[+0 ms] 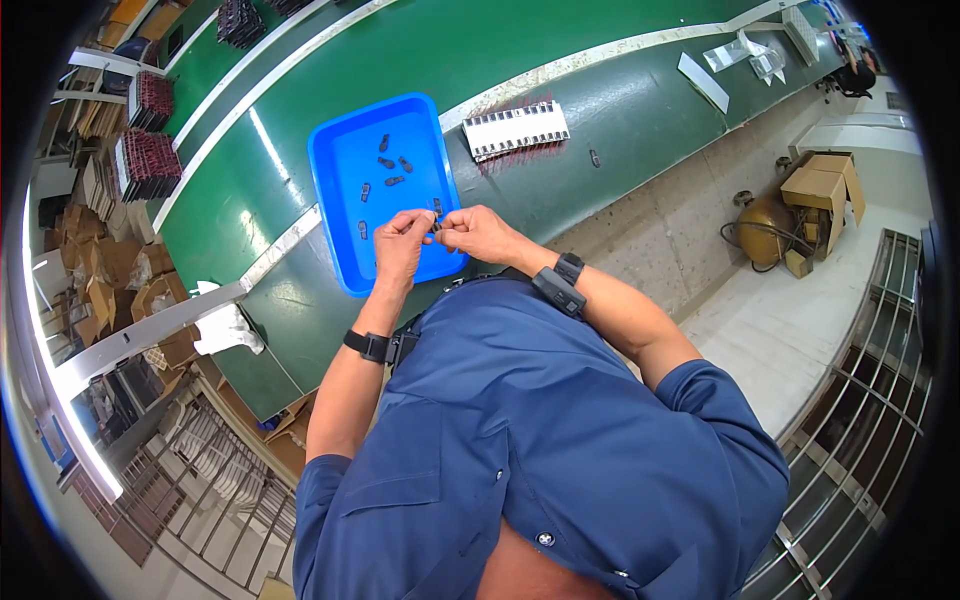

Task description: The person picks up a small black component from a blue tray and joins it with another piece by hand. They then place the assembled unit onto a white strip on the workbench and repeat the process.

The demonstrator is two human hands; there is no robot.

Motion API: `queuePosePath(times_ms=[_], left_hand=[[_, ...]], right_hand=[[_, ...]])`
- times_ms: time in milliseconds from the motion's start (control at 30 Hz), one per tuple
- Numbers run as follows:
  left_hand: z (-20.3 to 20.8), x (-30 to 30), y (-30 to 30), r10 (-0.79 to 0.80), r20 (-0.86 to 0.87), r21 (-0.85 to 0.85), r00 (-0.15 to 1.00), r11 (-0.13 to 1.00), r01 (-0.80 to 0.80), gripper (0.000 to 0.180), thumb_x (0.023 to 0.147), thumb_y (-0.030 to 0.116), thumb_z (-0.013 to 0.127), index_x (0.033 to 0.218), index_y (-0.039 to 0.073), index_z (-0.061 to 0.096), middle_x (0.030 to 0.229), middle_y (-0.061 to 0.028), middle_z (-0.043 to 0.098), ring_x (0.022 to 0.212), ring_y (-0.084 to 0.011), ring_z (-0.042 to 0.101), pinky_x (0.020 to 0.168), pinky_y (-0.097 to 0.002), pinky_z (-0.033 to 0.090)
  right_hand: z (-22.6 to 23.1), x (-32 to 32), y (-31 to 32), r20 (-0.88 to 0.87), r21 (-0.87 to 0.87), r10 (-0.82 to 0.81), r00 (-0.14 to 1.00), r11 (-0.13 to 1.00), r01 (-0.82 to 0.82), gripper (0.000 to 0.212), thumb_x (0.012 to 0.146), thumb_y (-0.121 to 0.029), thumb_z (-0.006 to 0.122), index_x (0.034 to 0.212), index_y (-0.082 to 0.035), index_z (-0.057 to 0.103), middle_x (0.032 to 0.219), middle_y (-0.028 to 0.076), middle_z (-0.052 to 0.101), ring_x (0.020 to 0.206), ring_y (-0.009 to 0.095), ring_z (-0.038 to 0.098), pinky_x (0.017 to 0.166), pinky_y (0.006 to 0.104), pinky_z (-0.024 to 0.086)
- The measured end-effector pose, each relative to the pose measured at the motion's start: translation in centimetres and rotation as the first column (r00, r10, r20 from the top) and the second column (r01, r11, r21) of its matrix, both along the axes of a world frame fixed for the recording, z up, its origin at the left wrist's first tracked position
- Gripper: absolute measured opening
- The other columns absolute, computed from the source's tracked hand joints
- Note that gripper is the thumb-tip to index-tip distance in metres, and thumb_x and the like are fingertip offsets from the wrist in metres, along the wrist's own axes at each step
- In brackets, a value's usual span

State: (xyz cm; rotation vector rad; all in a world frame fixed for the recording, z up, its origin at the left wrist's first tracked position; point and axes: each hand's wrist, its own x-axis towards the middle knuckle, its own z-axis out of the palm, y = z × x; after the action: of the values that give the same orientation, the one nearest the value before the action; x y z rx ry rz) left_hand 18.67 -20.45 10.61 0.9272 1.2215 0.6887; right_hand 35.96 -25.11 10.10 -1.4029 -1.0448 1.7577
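Hands (480, 235) close together, both pinching 1 small dark part (437, 226) over a blue tray (345, 145) scattered with black pieces (394, 181) on a green counter (640, 110).

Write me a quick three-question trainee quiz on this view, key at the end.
1. True or false: the left hand and right hand are together over the tray.
2. Which colour is the tray: A green, B blue, C white?
3. On which side of the white stack does the loose dark part lie?

Key: 1 true; 2 B; 3 right, on the green bench.
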Motion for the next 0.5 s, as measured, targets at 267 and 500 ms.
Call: queuePosePath(times_ms=[267, 500], left_hand=[[-0.4, 0.7, 0.1, -0.024, -0.004, 0.009, 1.0, 1.0, 0.024, 0.014, 0.088, 0.013, 0.073, 0.095, 0.001, 0.073, 0.086, -0.0032, 0.07, 0.073, -0.0088, 0.062, 0.06, -0.0245, 0.049], [-1.3, -0.8, 0.1, 0.042, 0.042, -0.038, 0.998, 0.998, -0.04, 0.017, 0.088, 0.015, 0.074, 0.096, 0.0, 0.072, 0.085, -0.0035, 0.07, 0.073, -0.0096, 0.062, 0.065, -0.0251, 0.05]], right_hand=[[-0.7, 1.0, 0.2, 0.134, 0.148, 0.007, 0.991, 0.989, -0.027, 0.02, 0.088, -0.019, 0.065, 0.076, -0.003, 0.066, 0.069, 0.0, 0.063, 0.064, 0.005, 0.053, 0.057, 0.0261, 0.043], [0.4, 0.4, 0.3, 0.031, 0.102, 0.063, 0.998, 0.993, -0.066, 0.021, 0.089, -0.021, 0.065, 0.08, -0.003, 0.068, 0.068, -0.001, 0.062, 0.064, 0.005, 0.053, 0.057, 0.0265, 0.042]])
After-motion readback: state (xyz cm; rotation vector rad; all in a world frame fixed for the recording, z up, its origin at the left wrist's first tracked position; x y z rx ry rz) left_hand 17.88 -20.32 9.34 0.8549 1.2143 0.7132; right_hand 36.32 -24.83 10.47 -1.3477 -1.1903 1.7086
